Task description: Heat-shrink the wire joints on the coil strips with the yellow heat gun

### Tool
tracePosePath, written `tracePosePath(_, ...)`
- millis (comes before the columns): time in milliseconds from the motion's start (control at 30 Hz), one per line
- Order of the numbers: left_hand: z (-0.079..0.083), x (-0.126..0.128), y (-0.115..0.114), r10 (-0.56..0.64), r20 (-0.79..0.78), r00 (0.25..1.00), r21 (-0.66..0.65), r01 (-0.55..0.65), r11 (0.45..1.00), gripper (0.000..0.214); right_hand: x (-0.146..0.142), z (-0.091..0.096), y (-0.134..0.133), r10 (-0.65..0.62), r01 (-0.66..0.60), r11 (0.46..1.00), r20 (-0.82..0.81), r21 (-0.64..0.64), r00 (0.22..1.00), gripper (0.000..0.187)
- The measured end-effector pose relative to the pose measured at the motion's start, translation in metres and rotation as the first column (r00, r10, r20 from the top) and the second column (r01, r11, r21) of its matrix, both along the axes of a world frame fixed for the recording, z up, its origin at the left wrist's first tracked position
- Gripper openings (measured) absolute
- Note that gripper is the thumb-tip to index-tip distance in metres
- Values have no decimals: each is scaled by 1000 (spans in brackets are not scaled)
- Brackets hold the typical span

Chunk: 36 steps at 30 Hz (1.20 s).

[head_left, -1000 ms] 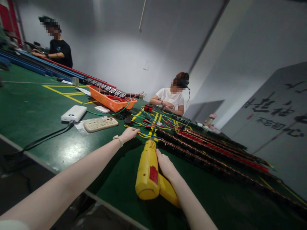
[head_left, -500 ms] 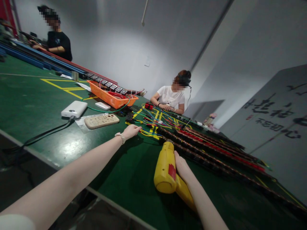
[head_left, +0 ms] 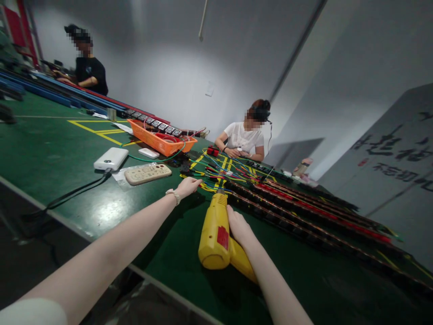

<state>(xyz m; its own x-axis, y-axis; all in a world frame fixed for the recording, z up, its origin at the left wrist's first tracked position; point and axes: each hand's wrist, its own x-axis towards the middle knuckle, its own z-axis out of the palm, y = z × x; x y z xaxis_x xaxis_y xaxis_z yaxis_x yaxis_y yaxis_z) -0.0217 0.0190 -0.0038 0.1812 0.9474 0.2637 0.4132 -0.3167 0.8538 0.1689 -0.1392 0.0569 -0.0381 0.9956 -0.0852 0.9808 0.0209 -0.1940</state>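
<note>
Right hand [head_left: 238, 225]: fingers wrapped round the yellow power screwdriver [head_left: 214, 234].
Screwdriver: low over the green worktop [head_left: 50, 149], its tip at the near end of the black strips [head_left: 287, 212].
Left hand [head_left: 189, 185]: stretched out, fingers at the coloured wires [head_left: 211, 176]; I can't tell whether they pinch one.
Nearby: remote control [head_left: 148, 173] and power bank [head_left: 111, 159], left of that hand.

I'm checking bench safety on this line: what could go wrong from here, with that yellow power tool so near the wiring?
The yellow pistol-grip power tool in the right hand points its tip at the tangle of loose coloured wires; a spinning bit could catch one.
The left hand lies close beside that tip, so a slip might hit it.
The thin black cable from the white power bank runs to the green table's edge and could snag.
</note>
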Motion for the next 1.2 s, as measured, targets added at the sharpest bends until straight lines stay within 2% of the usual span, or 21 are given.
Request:
tracePosePath(100, 1, 0, -1, 10, 9, 1000, -5, -10, 1000, 54, -18, 2, 3, 35, -35, 999, 8, -1, 999, 46)
tracePosePath(333, 7, 2, -2, 51, -9, 999, -6, -51, 999, 53, -46, 1, 15, 90, -88, 996, -126, 15, 988, 48)
tracePosePath(533, 8, 0, 2, 24, 26, 999, 22, -24, 999, 52, -59, 0, 21, 3, -11, 999, -243, -30, 970, 64)
tracePosePath(733, 9, -1, -1, 16, 33, 999, 3, -16, 1000, 54, -56, 1, 17, 27, -34, 999, -237, -26, 971, 67)
tracePosePath(933, 6, -1, 0, 1, 35, 999, 1, -1, 1000, 53, -49, 3, 11, 67, -74, 997, -202, -26, 977, 55)
tracePosePath(1133, 1, -1, 0, -21, 71, 997, -8, 22, 1000, 52, -21, 1, 5, -25, 12, 998, -205, -64, 978, 48)
tracePosePath(1200, 1, -1, 0, -29, 72, 997, -7, 29, 1000, 52, -7, 0, 3, -65, 58, 998, -226, -35, 972, 49)
